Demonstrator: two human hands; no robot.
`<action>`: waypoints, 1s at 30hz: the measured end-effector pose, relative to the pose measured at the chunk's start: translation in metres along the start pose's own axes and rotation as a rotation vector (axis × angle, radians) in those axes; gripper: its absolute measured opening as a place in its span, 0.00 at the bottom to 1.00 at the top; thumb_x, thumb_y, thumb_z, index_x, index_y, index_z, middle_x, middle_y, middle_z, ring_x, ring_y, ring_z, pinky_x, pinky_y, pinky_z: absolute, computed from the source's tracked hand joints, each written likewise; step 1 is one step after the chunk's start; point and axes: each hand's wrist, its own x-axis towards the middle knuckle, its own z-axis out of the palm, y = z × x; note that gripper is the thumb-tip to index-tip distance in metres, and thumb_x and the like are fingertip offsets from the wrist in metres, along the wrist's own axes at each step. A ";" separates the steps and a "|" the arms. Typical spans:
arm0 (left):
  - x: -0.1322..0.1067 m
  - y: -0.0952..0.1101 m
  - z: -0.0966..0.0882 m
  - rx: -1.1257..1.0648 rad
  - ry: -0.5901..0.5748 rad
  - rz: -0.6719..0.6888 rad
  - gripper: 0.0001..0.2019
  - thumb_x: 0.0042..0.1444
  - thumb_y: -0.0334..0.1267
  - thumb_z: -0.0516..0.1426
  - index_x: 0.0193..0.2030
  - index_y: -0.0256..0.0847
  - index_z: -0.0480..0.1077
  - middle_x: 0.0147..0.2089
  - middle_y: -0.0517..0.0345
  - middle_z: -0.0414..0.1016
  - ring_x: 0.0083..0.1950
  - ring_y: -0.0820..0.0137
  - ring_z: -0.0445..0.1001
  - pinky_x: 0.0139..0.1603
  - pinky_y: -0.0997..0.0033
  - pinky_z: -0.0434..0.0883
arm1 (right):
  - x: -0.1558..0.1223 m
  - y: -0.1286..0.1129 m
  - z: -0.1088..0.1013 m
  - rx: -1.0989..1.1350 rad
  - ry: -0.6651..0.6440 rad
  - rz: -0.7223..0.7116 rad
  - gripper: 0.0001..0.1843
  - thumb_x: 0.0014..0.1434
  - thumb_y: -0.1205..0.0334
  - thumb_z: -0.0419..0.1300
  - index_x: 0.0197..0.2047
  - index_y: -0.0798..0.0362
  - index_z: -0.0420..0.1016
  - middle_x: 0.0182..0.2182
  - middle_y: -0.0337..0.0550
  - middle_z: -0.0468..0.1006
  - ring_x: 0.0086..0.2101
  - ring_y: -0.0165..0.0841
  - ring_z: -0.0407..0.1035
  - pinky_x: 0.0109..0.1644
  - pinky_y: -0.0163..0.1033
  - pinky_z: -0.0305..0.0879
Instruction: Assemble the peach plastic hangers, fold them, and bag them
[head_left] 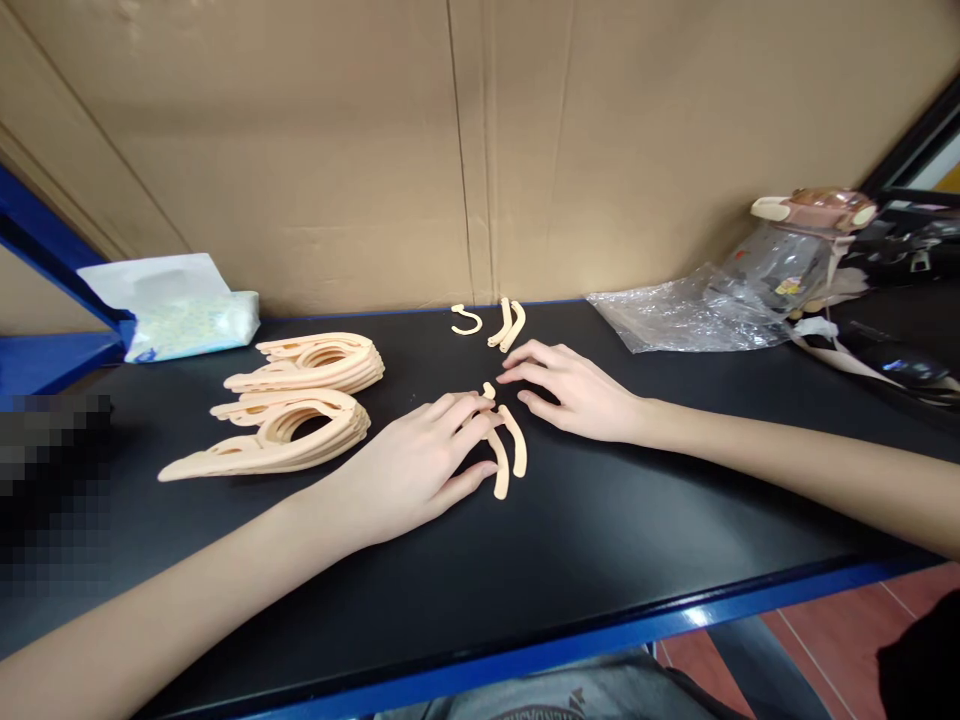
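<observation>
My left hand point(420, 462) lies flat on the black table point(600, 520), fingers stretched out and touching two curved peach plastic strips point(516, 445). My right hand point(574, 390) rests palm down just right of them, fingers spread, its fingertips near the strips' upper ends. Neither hand holds anything. Farther back lie a peach hook piece point(466, 320) and two more curved strips point(508, 325).
Two stacks of peach hanger-shaped pieces point(300, 405) sit left of my hands. A tissue pack point(176, 310) lies at the back left. Crumpled clear plastic point(690, 310) and a bottle with a pink lid point(806, 245) are at the back right. A cardboard wall point(450, 150) stands behind.
</observation>
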 end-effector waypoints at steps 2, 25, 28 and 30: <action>0.000 0.000 0.000 0.004 0.000 -0.001 0.20 0.67 0.44 0.47 0.60 0.37 0.63 0.61 0.44 0.66 0.63 0.56 0.64 0.62 0.54 0.66 | 0.006 0.007 0.002 -0.029 0.003 0.002 0.15 0.64 0.65 0.51 0.52 0.53 0.71 0.52 0.51 0.71 0.51 0.40 0.68 0.54 0.51 0.64; -0.001 0.002 -0.001 0.048 -0.016 -0.006 0.20 0.68 0.43 0.47 0.62 0.35 0.62 0.63 0.42 0.65 0.64 0.55 0.64 0.60 0.53 0.67 | 0.055 0.039 0.030 -0.058 0.043 0.034 0.24 0.68 0.53 0.49 0.61 0.57 0.65 0.58 0.53 0.69 0.58 0.44 0.62 0.60 0.55 0.57; -0.001 0.001 -0.001 0.035 -0.008 -0.001 0.20 0.68 0.43 0.47 0.61 0.36 0.62 0.62 0.43 0.65 0.64 0.56 0.64 0.61 0.54 0.67 | 0.055 0.037 0.030 -0.096 0.030 0.041 0.25 0.68 0.53 0.49 0.62 0.57 0.64 0.59 0.55 0.69 0.59 0.46 0.61 0.62 0.58 0.53; -0.002 0.001 0.000 0.028 0.005 0.003 0.20 0.67 0.43 0.47 0.61 0.37 0.62 0.62 0.43 0.66 0.64 0.56 0.63 0.61 0.54 0.66 | 0.055 0.036 0.029 -0.086 0.019 0.042 0.23 0.68 0.53 0.49 0.60 0.56 0.67 0.55 0.53 0.74 0.57 0.45 0.64 0.62 0.57 0.53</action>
